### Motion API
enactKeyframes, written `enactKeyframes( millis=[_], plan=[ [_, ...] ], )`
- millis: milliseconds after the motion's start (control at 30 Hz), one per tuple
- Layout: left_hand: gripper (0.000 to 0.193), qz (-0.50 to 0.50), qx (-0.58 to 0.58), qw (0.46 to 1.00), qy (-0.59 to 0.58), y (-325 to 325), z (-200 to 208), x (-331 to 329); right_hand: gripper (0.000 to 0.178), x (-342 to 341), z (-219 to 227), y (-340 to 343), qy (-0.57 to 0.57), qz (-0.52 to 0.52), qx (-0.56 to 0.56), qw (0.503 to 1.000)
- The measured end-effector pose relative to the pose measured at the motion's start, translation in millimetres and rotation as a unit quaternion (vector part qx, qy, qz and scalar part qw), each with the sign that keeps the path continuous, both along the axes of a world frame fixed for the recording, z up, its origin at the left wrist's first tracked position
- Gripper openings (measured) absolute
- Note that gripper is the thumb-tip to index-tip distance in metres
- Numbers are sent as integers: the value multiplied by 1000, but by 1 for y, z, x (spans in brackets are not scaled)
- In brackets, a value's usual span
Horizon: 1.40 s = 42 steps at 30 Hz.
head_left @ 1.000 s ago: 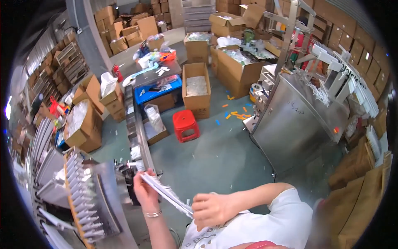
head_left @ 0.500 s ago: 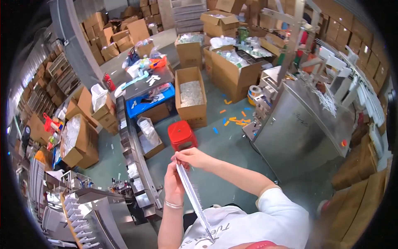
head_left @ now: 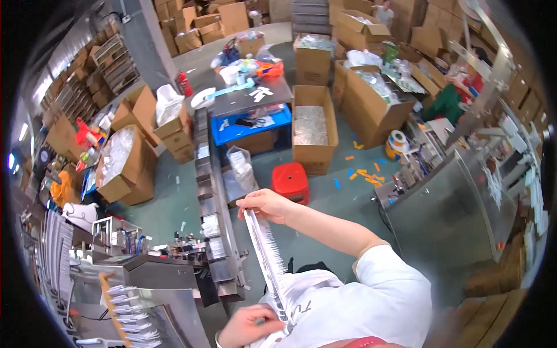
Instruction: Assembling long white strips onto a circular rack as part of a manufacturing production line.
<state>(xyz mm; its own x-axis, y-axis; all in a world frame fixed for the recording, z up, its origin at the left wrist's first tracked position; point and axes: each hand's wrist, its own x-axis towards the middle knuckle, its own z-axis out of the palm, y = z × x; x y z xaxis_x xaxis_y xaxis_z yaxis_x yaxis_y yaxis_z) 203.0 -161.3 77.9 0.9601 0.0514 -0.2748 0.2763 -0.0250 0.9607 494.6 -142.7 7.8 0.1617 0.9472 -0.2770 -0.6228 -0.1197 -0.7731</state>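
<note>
A long, narrow white strip with a fine comb-like row of thin teeth (head_left: 266, 249) slants from in front of me back towards my white shirt. My right hand (head_left: 268, 206) pinches its far end, fingers closed. At the near end, against the shirt, my left hand (head_left: 250, 326) has its thumb and fingers closing on the strip; its fingertips are slightly blurred. What the strip's rows are made of is too fine to make out.
A metal chute with white pieces (head_left: 213, 232) runs along my left, beside a rack of white bundles (head_left: 130, 316). Ahead stand a red stool (head_left: 290, 181) and an open carton (head_left: 313, 156). To the right is a steel machine cabinet (head_left: 441, 214). Orange and blue scraps (head_left: 370, 176) litter the floor.
My left hand has left the strip's far end and come down to its near end by my shirt. The right hand keeps the far end. The whole view has shifted rightward.
</note>
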Motion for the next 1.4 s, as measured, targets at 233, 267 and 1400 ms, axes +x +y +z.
enactKeyframes(
  millis=[233, 267, 1400],
  plan=[
    [19, 108, 57, 991, -58, 41, 13, -20, 18, -11, 9, 99, -58, 73, 9, 996],
    [19, 136, 47, 988, -61, 43, 13, -24, 19, -22, 29, 109, -61, 63, -10, 996],
    [6, 800, 357, 479, 56, 142, 49, 36, 23, 13, 103, 398, -40, 320, 384, 865]
  ],
)
